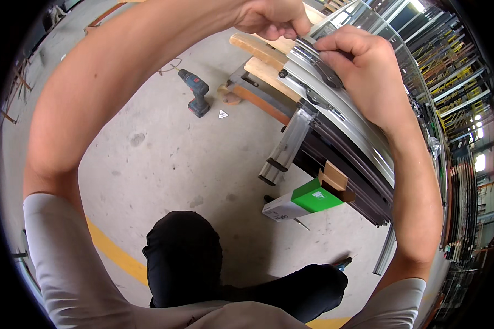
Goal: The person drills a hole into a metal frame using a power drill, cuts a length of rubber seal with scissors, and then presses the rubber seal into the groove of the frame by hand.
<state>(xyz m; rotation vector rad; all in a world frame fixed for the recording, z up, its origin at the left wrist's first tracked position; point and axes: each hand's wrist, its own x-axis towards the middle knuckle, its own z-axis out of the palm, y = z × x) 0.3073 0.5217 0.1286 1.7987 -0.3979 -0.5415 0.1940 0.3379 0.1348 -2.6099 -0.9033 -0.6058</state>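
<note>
My left hand [274, 21] is at the top, fingers curled down over the end of a pale aluminium frame [340, 118]. What its fingertips hold, if anything, is hidden. Opposite it, my right hand [362, 63] is closed, thumb and forefinger pinched at a dark and silver metal fitting [315, 60] lying along the frame. The two hands' fingertips nearly meet there. A second dark fitting with a round knob [283, 73] runs along the frame nearer to me.
Wooden beams [263, 52] and an orange-edged support [260, 101] are under the frame, with dark profiles [340, 162] below. An open green and white carton [315, 196] stands near them. A cordless drill [195, 93] is on the concrete floor. Racks of profiles [455, 82] line the right.
</note>
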